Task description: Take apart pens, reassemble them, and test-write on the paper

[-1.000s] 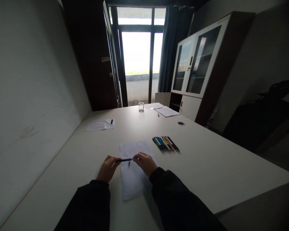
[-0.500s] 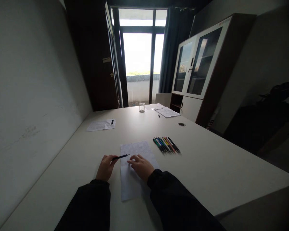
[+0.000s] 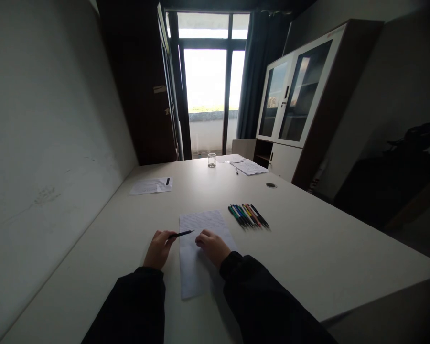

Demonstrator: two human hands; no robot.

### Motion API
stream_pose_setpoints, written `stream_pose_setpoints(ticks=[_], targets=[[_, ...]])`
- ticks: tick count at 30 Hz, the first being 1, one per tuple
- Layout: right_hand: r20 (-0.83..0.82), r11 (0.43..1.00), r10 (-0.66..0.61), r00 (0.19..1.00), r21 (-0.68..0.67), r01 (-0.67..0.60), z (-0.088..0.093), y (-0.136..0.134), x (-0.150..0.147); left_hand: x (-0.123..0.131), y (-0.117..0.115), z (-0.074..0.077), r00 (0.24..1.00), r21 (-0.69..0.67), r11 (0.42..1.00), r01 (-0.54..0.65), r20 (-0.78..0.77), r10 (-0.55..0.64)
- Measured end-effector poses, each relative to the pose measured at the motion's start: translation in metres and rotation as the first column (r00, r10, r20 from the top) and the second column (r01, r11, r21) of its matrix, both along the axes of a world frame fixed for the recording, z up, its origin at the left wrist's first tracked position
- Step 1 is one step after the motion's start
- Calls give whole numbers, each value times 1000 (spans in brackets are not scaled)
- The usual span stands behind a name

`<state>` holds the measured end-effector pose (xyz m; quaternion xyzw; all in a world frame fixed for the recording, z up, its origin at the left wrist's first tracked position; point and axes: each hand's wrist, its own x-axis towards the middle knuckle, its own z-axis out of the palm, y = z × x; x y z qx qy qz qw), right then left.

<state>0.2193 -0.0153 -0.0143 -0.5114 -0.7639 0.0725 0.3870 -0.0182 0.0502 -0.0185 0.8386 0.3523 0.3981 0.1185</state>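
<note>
My left hand is closed round the rear end of a thin black pen, whose tip points right over the left edge of a written sheet of paper. On that sheet rests my right hand, fingers curled and pinched, apart from the pen; what it holds, if anything, is too small to see. A row of several coloured pens lies on the white table to the right of the sheet.
Farther back lie a paper with a small black item at the left, a small glass, and more papers with a pen. A cable hole is in the table. A wall runs along the left, a cabinet stands at the back right.
One second ago both hands held the pen level between them. My right hand has let go and dropped onto the paper; my left keeps the pen, its tip now raised slightly.
</note>
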Motion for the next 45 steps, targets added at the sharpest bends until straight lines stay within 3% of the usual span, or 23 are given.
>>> stream_pose_setpoints(ticks=[6, 11, 45], targets=[[-292, 988, -144, 945, 5, 152, 7, 2, 12, 2, -2, -1, 1000, -3, 1000, 30, 9, -30], [-401, 991, -126, 907, -4, 136, 9, 1, 12, 4, -4, 0, 998, -1, 999, 53, 15, -53], [-534, 991, -26, 845, -125, -49, 7, -3, 3, 10, -11, 6, 994, 0, 994, 107, 8, -107]])
